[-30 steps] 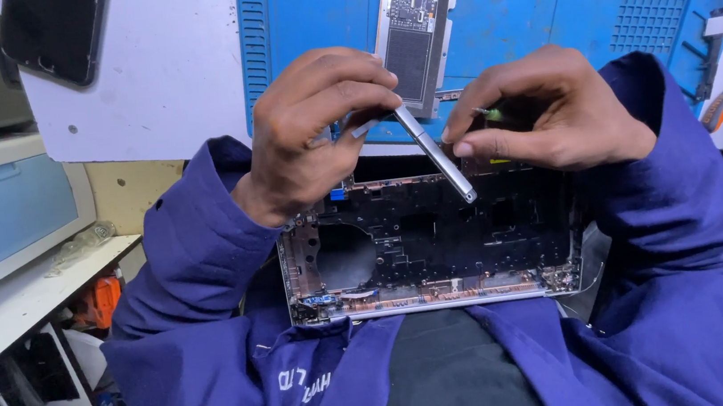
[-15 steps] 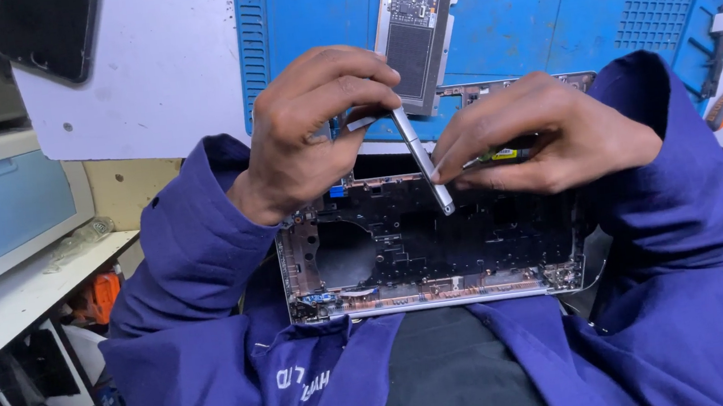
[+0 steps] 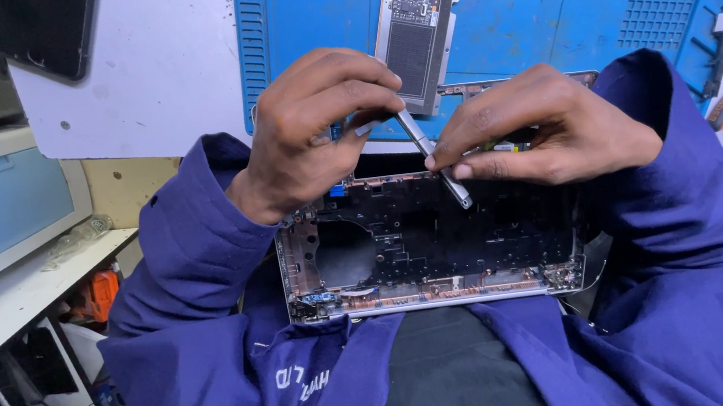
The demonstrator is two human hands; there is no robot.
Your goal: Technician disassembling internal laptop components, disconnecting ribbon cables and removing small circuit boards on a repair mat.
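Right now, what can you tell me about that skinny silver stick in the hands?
The silver stick is a thin, straight bar that looks like metal, with a rounded lower end. It slants from upper left down to lower right, above the open laptop shell. The left hand pinches its upper end, hiding that tip. The right hand presses fingertips against its middle. Its lower end points at the shell's dark inside; whether it touches is unclear.

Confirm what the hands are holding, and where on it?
Both hold one slim silver metal strip, slanted above the opened laptop chassis. Left hand pinches its upper end; right hand pinches its middle, lower tip free.
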